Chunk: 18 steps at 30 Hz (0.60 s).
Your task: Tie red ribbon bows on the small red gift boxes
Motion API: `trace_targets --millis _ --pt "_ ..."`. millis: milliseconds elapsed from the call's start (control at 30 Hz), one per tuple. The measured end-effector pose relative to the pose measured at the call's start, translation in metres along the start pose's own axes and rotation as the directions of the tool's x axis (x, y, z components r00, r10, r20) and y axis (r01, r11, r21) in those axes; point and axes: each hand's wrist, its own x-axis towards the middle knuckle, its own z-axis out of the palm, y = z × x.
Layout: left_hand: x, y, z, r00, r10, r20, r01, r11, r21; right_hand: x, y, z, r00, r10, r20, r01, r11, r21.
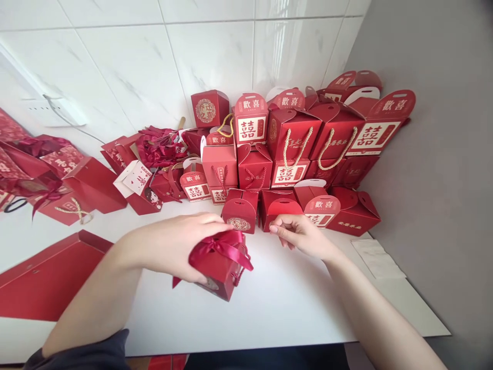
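A small red gift box (215,267) with a crimson satin ribbon bow is gripped by my left hand (177,244), fingers over its far side and thumb along the near side. The box is tilted above the white table, and red cord handles hang at its right. To the right, my right hand (298,234) is closed, thumb against curled fingers, with nothing visible in it. Just behind that hand stands a red box with a rounded flap (283,208). Another red box with a gold round emblem (239,218) is behind the held one.
Several red gift boxes with rope handles (296,133) are stacked against the tiled wall. Loose crimson ribbons (164,146) lie left of the stack. A large red carton (54,277) is at the left, and folded white paper (377,258) is at the right by the grey wall.
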Motion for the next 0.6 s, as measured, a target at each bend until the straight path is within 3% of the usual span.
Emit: trace_targets --millis 100,233,467,600 --pt "-0.027 -0.016 -0.019 0.985 -0.13 -0.109 0.137 0.989 0.059 0.0 0.001 0.0 1.0 0.003 0.002 -0.003 1.0 0.003" --pt "-0.048 -0.04 -0.034 0.923 -0.34 -0.182 0.354 0.934 0.051 0.002 0.004 0.002 1.0 -0.002 0.01 0.002 1.0 -0.006" --pt "-0.035 -0.08 -0.032 0.803 -0.55 -0.232 0.577 0.814 0.066 0.004 0.01 0.006 1.0 0.015 0.021 -0.014 0.999 -0.04" --pt "-0.026 -0.079 -0.03 0.772 -0.608 -0.186 0.63 0.772 0.091 0.006 0.014 0.006 0.999 0.027 0.026 -0.026 0.999 -0.032"
